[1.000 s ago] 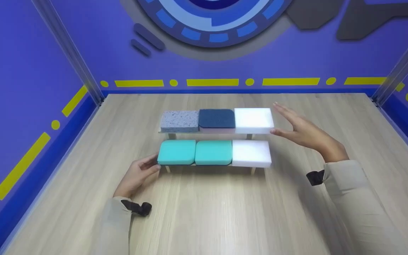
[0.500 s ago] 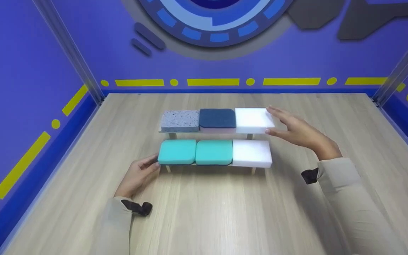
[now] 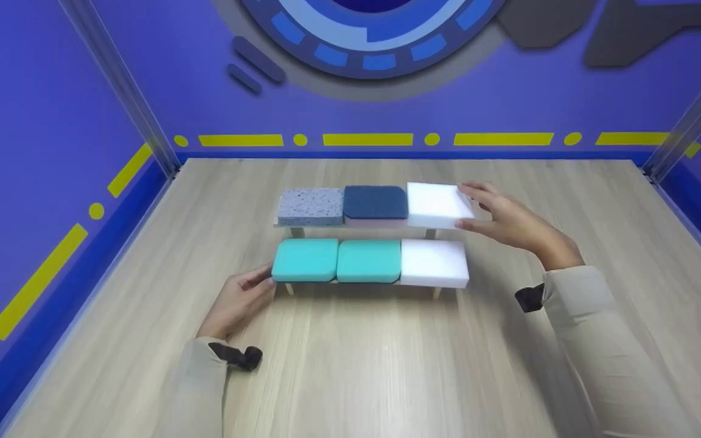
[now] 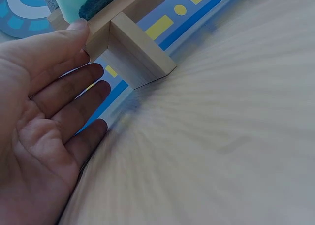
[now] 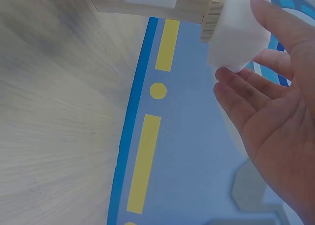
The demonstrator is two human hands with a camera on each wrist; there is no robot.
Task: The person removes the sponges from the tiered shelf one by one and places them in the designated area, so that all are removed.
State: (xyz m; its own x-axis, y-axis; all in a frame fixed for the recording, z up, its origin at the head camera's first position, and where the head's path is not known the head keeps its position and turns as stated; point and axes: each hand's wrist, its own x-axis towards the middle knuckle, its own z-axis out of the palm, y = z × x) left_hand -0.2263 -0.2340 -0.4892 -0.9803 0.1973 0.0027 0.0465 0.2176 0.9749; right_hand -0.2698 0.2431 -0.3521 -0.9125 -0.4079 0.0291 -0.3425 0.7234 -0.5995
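- The right hand [image 3: 512, 222] pinches the white sponge [image 3: 439, 205] at its right edge, thumb in front and fingers behind, on the rear shelf [image 3: 350, 224].
- The left hand [image 3: 238, 301], fingers relaxed, touches the front shelf's [image 3: 308, 283] left end beside a teal sponge [image 3: 305, 260].
- Both shelves stand on the table [image 3: 387, 365].

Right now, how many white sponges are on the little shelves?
2. One white sponge sits at the right end of the upper shelf, where the right hand grips it. The other white sponge sits at the right end of the lower shelf, untouched.
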